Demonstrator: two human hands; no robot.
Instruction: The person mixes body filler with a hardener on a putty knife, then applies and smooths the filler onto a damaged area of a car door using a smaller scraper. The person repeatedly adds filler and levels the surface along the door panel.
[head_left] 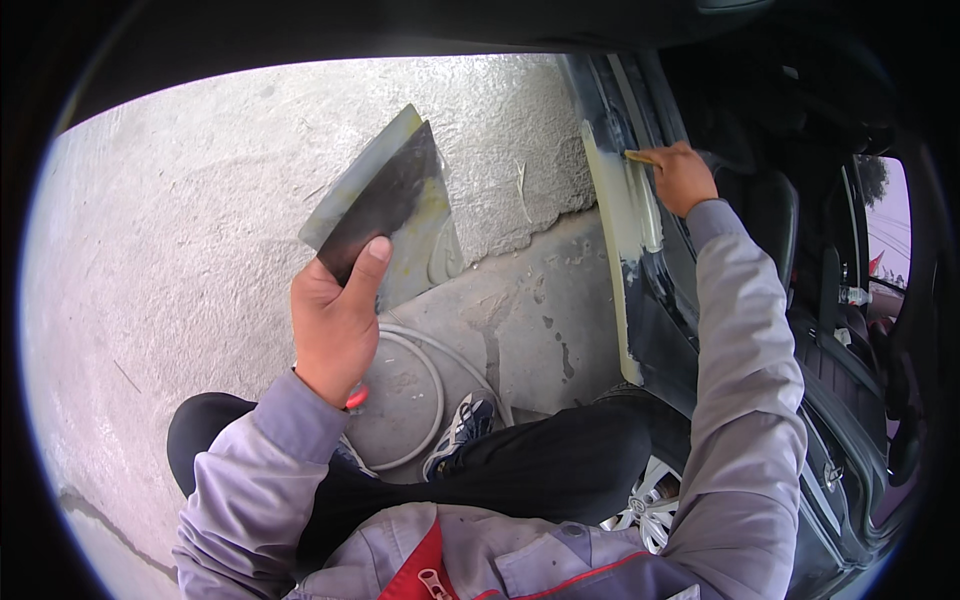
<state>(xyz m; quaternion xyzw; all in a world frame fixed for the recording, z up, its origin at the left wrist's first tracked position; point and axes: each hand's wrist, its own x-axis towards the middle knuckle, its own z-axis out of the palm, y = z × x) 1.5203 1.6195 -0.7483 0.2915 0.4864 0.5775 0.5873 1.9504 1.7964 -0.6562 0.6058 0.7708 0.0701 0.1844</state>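
Observation:
My left hand (pixel 338 325) is closed, with the thumb on top, on thin flat putty spreaders. In front lies a dark spreader (pixel 385 195); a grey one (pixel 350 185) and a pale sheet smeared with yellowish putty (pixel 425 240) show around it. Out to the right, my right hand (pixel 684 180) pinches a small yellowish spreader (pixel 643 156). Its edge meets, or is just above, the car's body panel (pixel 660 300). A long strip of pale yellow filler (pixel 622 215) coats that panel; bare dark paint shows beside it.
A pale hose (pixel 437 385) loops on the concrete floor (pixel 200 200) near my shoe (pixel 465 430). The open car interior, with a dark seat (pixel 770 220), lies right of the panel. A silver wheel (pixel 650 505) is close by my knee.

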